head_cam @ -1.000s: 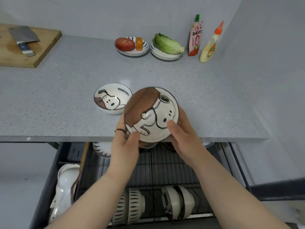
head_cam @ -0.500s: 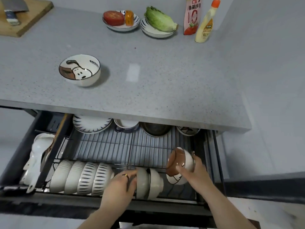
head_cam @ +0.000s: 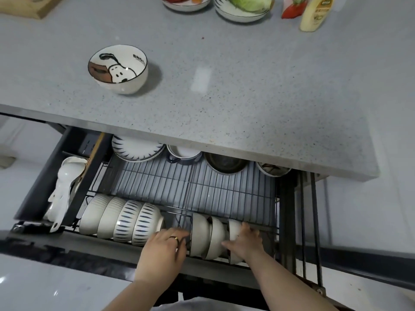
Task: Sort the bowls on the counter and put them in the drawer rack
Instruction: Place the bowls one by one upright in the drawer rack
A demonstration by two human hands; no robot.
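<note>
One cartoon-dog bowl (head_cam: 118, 68) stands upright on the grey counter (head_cam: 235, 90). Below it the drawer rack (head_cam: 190, 189) is pulled out. In its front row, a row of several striped bowls (head_cam: 121, 221) stands on edge at the left. Right of them two white bowls (head_cam: 208, 232) stand on edge, and a third bowl (head_cam: 234, 227) leans against them. My right hand (head_cam: 246, 241) grips that third bowl. My left hand (head_cam: 164, 245), with a ring, presses against the left side of the white bowls, fingers around the leftmost one.
Plates and bowls (head_cam: 139, 149) sit at the rack's back under the counter edge. White spoons (head_cam: 65, 187) fill the left compartment. At the counter's far edge are two dishes of vegetables (head_cam: 242, 7), sauce bottles (head_cam: 314, 12) and a cutting board (head_cam: 29, 5).
My right hand has lowered the cartoon bowl from above the rack into the front row against the two white bowls. My left hand stays at their left side.
</note>
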